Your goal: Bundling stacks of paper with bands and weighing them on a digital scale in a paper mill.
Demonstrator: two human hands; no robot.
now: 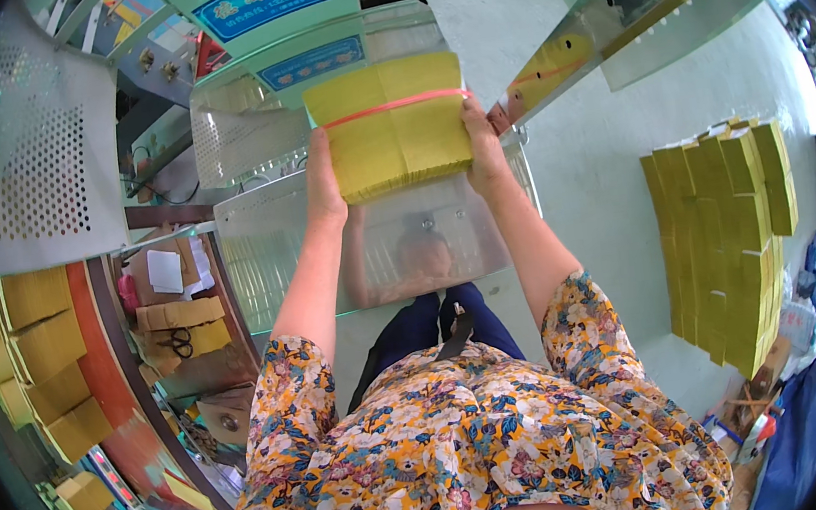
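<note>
A thick stack of yellow paper sheets [393, 126], bound by a thin red band across its top, is held between both my hands above a shiny metal table [268, 261]. My left hand [323, 179] presses its left edge. My right hand [483, 151] presses its right edge. The bundle's lower edge shows the fanned sheet ends.
A green machine with blue plates [285, 17] stands behind the table. A perforated metal guard [36, 166] is at the left, a metal rail [621, 4] at the upper right. Piles of yellow paper bundles [728, 239] lie on the floor at right, more bundles [42, 357] at left, scissors [176, 342] nearby.
</note>
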